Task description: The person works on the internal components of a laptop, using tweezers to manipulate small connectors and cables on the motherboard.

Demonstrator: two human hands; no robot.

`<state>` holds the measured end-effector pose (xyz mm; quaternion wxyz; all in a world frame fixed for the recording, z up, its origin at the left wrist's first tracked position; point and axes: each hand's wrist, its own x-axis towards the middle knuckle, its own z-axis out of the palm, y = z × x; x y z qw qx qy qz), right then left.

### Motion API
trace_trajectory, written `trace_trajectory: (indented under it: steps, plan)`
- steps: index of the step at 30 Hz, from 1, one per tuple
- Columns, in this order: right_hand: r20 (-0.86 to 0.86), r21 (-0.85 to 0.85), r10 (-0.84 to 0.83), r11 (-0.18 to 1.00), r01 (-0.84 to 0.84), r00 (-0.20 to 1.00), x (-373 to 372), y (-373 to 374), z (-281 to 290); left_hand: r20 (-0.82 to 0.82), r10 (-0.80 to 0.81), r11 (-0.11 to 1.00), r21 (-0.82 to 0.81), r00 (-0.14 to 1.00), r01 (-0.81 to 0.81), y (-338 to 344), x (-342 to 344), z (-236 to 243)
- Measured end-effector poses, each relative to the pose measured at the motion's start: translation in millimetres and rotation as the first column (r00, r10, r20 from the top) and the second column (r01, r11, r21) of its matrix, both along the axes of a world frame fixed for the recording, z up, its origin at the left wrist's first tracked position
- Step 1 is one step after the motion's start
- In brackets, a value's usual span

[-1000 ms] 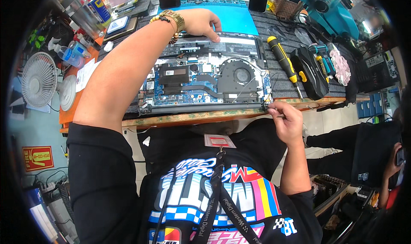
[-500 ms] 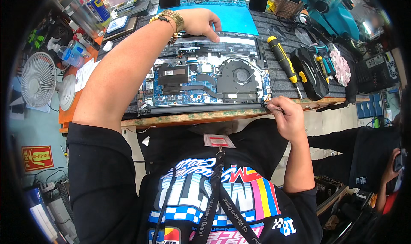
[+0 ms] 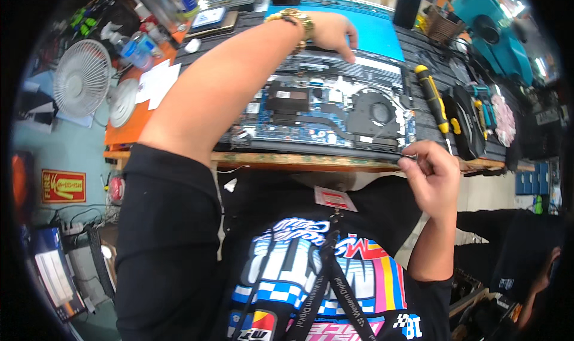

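Note:
An opened-up laptop (image 3: 335,116) lies on the bench with its inside facing up, showing a blue circuit board, a black fan (image 3: 373,112) and a long dark battery (image 3: 359,69) along the far side. My left hand (image 3: 332,33) reaches over it to that far side, thumb pointing down at the battery and fingers apart; some fingertips are hidden. At the near right corner of the laptop, my right hand (image 3: 435,176) has its thumb and forefinger bent together around a small dark thing, too small to name.
A blue mat (image 3: 379,36) lies behind the laptop. To the right are a yellow-and-black screwdriver (image 3: 431,99), a black tool case (image 3: 463,122) and a crumpled pink cloth (image 3: 504,121). A white fan (image 3: 82,78) and spray bottles (image 3: 134,48) stand left. The bench's front edge (image 3: 323,161) runs close before me.
The whole view has shifted, so the bench appears further right. My right hand has turned and drawn slightly back from the laptop's corner. The left hand stays at the far side.

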<state>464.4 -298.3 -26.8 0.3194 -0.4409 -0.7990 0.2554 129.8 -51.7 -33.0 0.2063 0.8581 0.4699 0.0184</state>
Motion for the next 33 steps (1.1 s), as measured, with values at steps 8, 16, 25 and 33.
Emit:
trace_trajectory:
  steps: [8,16,25,33]
  plan:
    - [0.039,0.163,0.467,0.869,-0.467,0.883,-151,-7,-19,0.049,0.005,0.999,-0.043,0.999,-0.003,-2,-2,0]
    - [0.171,0.273,0.488,0.811,-0.517,0.856,-232,2,-37,0.071,0.011,0.995,-0.097,0.997,-0.004,-3,-3,3]
    - [0.317,0.21,0.491,0.798,-0.565,0.811,-244,9,-35,0.071,-0.026,0.997,-0.071,0.997,0.031,-3,-4,3]
    - [0.298,0.114,0.556,0.787,-0.607,0.776,-245,23,-37,0.045,-0.043,0.997,-0.056,0.998,0.046,-2,-2,3]
